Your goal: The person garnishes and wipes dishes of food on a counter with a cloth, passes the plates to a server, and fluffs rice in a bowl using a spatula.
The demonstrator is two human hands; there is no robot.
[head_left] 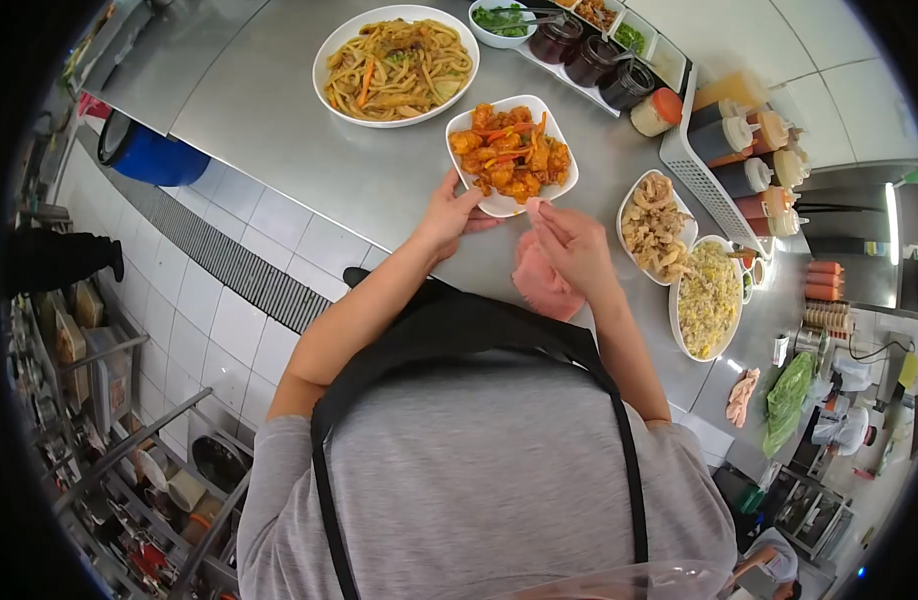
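A square white bowl (564, 190) of orange-sauced fried pieces with carrot strips (509, 150) is at the near edge of the steel counter. My left hand (451, 218) grips its lower left rim, thumb on top and fingers underneath. In my right hand (577, 248) a pink cloth (544, 280) is pinched, its tip touching the bowl's near rim while the rest hangs below. Left of the bowl sits a large white bowl of thick noodles (399, 70). To the right are a dish of pale fried pieces (654, 228) and an oval dish of fried rice (709, 300).
Sauce jars (589, 62) and a bowl of chopped greens (501, 20) line the back. A white basket (714, 190) holds several squeeze bottles. Farther right lie another pink cloth (743, 397) and a green bag (791, 400). A blue barrel (159, 155) stands on the floor at left.
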